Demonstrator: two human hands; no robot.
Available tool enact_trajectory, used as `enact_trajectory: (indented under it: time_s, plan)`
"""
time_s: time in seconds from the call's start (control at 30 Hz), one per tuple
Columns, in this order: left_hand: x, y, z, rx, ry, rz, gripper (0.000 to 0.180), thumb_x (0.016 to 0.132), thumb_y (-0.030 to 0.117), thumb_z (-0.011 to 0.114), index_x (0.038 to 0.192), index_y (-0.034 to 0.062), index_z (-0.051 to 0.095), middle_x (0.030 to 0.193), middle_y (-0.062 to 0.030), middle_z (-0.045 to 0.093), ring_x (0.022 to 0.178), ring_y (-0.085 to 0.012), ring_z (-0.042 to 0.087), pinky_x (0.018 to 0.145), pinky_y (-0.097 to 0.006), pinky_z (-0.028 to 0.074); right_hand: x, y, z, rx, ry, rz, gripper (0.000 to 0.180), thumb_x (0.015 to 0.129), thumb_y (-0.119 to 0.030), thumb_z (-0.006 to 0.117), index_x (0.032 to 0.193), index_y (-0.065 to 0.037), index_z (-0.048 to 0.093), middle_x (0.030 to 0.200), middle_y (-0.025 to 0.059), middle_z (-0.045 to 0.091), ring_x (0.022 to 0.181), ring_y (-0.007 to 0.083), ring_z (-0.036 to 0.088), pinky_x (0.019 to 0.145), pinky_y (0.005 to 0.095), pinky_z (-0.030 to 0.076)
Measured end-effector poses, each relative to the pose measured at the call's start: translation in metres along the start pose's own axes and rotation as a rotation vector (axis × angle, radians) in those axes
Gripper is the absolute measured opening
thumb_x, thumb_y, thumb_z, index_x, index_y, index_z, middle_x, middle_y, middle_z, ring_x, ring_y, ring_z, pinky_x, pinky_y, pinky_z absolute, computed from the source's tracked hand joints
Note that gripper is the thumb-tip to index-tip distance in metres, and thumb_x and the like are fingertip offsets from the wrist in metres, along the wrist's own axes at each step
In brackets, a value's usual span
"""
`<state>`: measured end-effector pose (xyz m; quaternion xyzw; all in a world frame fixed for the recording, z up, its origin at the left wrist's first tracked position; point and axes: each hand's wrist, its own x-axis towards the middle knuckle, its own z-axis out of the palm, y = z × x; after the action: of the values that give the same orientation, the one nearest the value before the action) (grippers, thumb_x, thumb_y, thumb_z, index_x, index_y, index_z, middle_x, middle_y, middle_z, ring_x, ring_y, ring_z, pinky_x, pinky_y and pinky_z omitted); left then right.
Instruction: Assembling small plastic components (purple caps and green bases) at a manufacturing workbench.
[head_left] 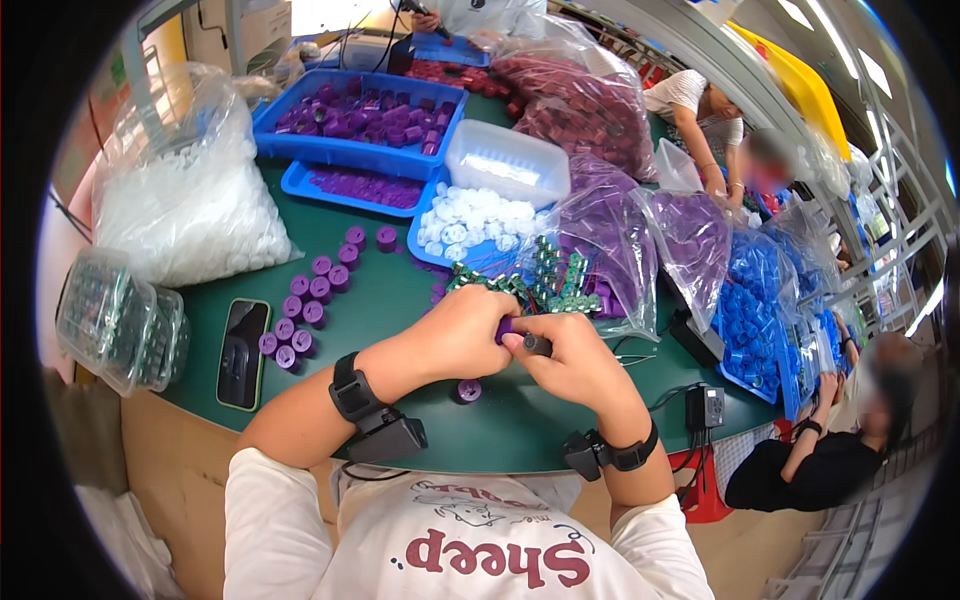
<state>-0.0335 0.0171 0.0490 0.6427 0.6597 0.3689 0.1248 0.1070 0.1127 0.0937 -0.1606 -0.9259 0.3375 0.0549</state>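
Close together at the table's near middle, my two hands meet over a small purple plastic piece (506,327). My left hand (470,325) is closed around that piece, its fingers mostly hiding it. In my right hand (568,350) is a dark cylindrical tool handle (537,345), gripped between thumb and fingers beside the piece; the tool's other end is hidden. One purple round housing (468,390) stands on the table just below my hands. Green circuit boards with thin wires (560,280) are heaped right behind them.
Rows of purple housings (320,290) stand left of my hands, near a phone (242,355) and clear plastic boxes (120,320). Behind are a blue bin (262,140), a tray of white parts (475,222) and bags of parts (600,215). Co-workers sit around the table.
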Motion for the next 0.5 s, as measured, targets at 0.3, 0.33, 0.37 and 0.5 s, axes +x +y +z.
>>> enact_trajectory:
  time_s: [0.3, 0.33, 0.37, 0.5]
  plan:
    - [-0.011, -0.046, 0.05, -0.153, -0.115, 0.134, 0.038, 0.062, 0.009, 0.076, 0.098, 0.0021, 0.065, 0.084, -0.0117, 0.061, 0.075, -0.0253, 0.058, 0.067, -0.034, 0.048, -0.018, 0.044, 0.015, 1.478, 0.258, -0.414, 0.059, 0.093, -0.05, 0.027, 0.058, -0.005, 0.042, 0.058, 0.0035, 0.037, 0.051, 0.013, 0.031, 0.05, 0.0269, 0.026]
    - [-0.011, -0.045, 0.051, -0.174, -0.179, 0.037, 0.039, 0.062, 0.009, 0.076, 0.099, 0.0022, 0.065, 0.085, -0.0118, 0.061, 0.076, -0.0262, 0.058, 0.068, -0.034, 0.048, -0.014, 0.047, 0.021, 1.509, 0.257, -0.438, 0.057, 0.094, -0.047, 0.028, 0.058, -0.005, 0.042, 0.057, 0.0042, 0.038, 0.05, 0.0137, 0.032, 0.05, 0.0273, 0.026]
    - [-0.012, -0.045, 0.053, -0.173, -0.158, 0.014, 0.036, 0.062, 0.01, 0.076, 0.096, 0.0027, 0.065, 0.084, -0.0116, 0.061, 0.075, -0.0269, 0.057, 0.068, -0.035, 0.048, -0.01, 0.044, 0.027, 1.506, 0.249, -0.444, 0.054, 0.093, -0.042, 0.029, 0.057, -0.004, 0.041, 0.057, 0.0049, 0.037, 0.051, 0.0146, 0.032, 0.05, 0.0275, 0.027]
    - [-0.014, -0.044, 0.056, -0.181, -0.107, 0.063, 0.029, 0.063, 0.012, 0.076, 0.089, 0.0048, 0.064, 0.082, -0.011, 0.061, 0.075, -0.0276, 0.057, 0.066, -0.036, 0.047, 0.009, 0.056, 0.052, 1.318, 0.244, -0.392, 0.054, 0.09, -0.044, 0.029, 0.053, -0.006, 0.037, 0.053, 0.0046, 0.036, 0.049, 0.015, 0.032, 0.049, 0.0293, 0.027]
